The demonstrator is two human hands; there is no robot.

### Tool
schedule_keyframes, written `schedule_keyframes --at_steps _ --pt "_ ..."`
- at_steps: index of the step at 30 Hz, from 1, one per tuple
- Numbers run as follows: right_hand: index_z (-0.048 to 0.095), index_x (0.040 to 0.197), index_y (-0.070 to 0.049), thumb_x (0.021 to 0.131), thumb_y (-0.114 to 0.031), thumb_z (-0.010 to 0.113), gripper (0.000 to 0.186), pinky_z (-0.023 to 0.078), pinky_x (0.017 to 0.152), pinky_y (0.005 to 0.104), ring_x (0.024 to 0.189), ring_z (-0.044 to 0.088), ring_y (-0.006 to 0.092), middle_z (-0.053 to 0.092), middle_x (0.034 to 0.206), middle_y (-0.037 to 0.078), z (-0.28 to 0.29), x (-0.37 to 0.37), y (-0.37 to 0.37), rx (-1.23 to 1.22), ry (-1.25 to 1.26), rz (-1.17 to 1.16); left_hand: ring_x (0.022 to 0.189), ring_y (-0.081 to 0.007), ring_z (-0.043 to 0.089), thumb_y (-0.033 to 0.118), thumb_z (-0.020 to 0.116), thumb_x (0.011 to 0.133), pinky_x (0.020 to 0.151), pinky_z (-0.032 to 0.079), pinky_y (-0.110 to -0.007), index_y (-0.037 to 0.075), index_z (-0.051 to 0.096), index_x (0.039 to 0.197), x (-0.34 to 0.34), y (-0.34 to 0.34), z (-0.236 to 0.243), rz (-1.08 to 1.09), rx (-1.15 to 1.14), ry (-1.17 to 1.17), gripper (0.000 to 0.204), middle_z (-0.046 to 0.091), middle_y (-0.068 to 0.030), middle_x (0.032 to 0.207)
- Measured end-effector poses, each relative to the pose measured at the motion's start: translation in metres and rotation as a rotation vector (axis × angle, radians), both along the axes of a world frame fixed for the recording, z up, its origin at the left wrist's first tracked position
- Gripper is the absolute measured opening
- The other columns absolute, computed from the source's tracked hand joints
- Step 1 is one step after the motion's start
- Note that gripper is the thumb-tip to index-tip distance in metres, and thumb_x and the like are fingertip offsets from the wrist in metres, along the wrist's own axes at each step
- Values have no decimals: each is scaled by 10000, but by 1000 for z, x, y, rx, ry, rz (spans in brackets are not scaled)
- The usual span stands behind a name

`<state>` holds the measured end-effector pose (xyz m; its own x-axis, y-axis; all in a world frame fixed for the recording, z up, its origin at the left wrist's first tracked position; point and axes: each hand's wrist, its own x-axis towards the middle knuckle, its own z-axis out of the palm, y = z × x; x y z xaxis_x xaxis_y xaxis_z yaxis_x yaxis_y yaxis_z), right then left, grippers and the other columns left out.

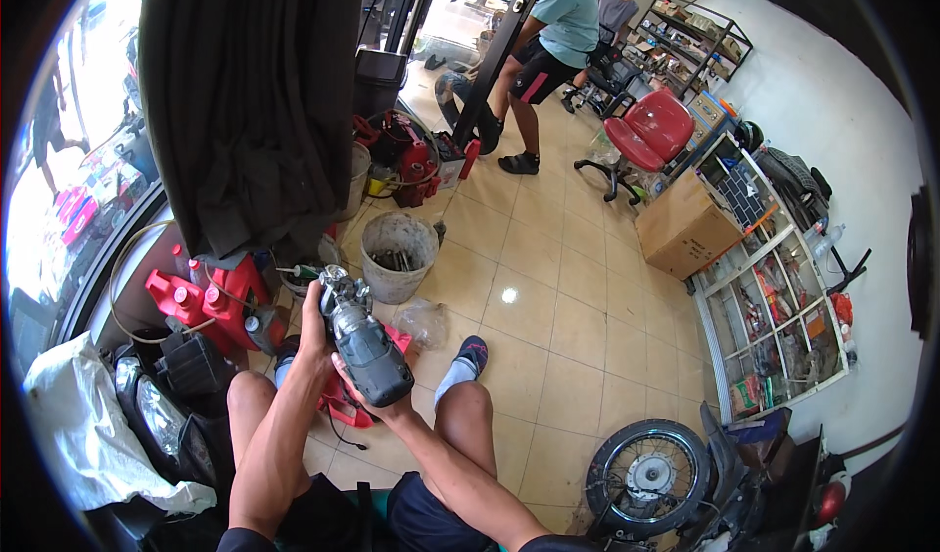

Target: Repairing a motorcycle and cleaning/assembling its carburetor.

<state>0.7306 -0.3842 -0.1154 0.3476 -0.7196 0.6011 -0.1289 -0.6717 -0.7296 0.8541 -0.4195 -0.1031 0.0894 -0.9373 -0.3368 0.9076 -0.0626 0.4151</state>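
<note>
Between my knees I hold up a mechanical part [370, 351] with a silver metal upper end and a rounded dark grey body; its exact kind is unclear. My left hand [313, 329] grips its left side near the metal end. Under the dark lower end, my right hand [377, 400] supports and grasps it, fingers mostly hidden behind. Below lies a red object [343, 405] with a short black cable, partly covered by my hands. A clear plastic bag [423, 325] rests on the tiles just beyond.
Beyond stands a dirty white bucket [399, 258] with metal pieces inside. Red jugs [235, 302] are left, beside a white sack [93, 425]. A motorcycle wheel [648, 476] is lower right. Farther off are a red chair [654, 129], a cardboard box [688, 224] and a person [568, 23].
</note>
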Motion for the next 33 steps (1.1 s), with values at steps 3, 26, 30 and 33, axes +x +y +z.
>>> schedule_keyframes --at_steps 3,26,30,33 --pt "638 858 -57 786 -159 686 134 474 641 347 701 598 245 637 786 75 4 0 0 -28 -6 -27 633 -207 606 479 448 873 603 526 -352 85 593 962 0 0 -1 3 -8 4 429 636 -75 792" --pt "628 820 -40 775 -182 700 165 465 633 347 671 598 241 642 762 81 21 -3 3 -22 12 -96 607 -221 608 531 449 845 589 533 -354 73 598 929 -16 1 17 46 35 -29 489 631 -89 751" --pt "630 816 -42 772 -178 701 160 465 631 347 665 598 241 642 754 79 24 -3 3 -6 11 -97 605 -223 608 534 446 846 584 533 -354 70 596 932 -17 2 19 32 58 -16 495 630 -90 746" --pt "632 814 -43 770 -175 701 156 465 625 346 659 599 239 644 752 78 25 -3 4 -23 4 -113 596 -224 606 535 449 845 579 533 -355 71 596 929 -17 2 19 32 75 -3 494 628 -90 738"
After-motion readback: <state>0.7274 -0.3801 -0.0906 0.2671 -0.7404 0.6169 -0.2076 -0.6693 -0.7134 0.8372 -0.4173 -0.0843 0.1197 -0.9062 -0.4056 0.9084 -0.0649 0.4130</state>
